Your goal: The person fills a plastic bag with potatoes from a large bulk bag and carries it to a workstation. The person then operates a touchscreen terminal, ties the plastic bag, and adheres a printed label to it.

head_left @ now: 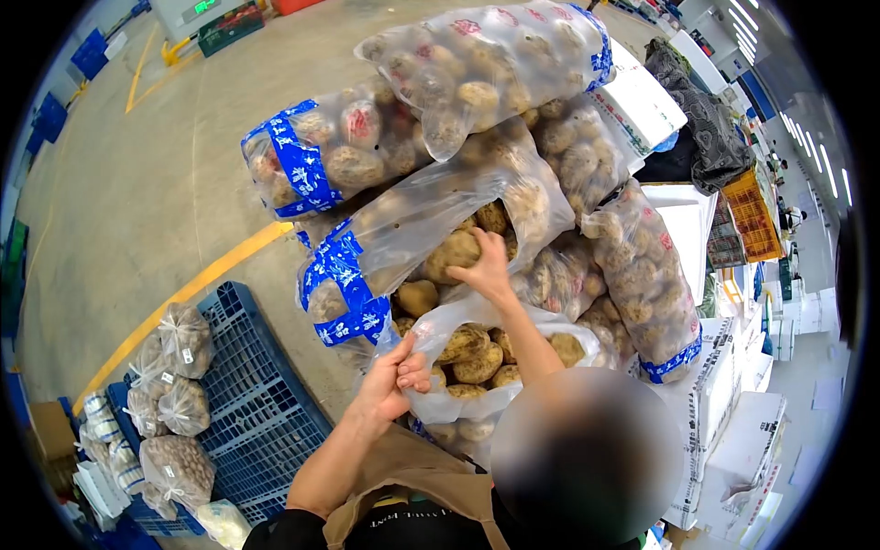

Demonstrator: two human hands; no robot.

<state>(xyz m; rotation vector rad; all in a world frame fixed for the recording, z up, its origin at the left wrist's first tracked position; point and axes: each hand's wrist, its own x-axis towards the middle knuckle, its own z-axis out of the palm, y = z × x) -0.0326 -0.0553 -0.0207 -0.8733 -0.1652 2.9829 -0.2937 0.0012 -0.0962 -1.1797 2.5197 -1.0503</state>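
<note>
My right hand (488,268) reaches into a torn-open clear sack (412,215), fingers closed around a large potato (451,256). More potatoes (417,298) show in the opening around it. Just below, a white plastic bag (532,399) stands open, with several potatoes (477,357) inside. My left hand (392,380) pinches the rim of this bag on its left side. Blue printed tape (344,284) wraps the near left end of the torn sack.
Full potato sacks (495,60) are piled behind and to the right (646,275). A blue plastic pallet (247,403) with several tied bags (179,467) lies at left. White foam boxes (733,449) and an orange crate (753,215) stand on the right.
</note>
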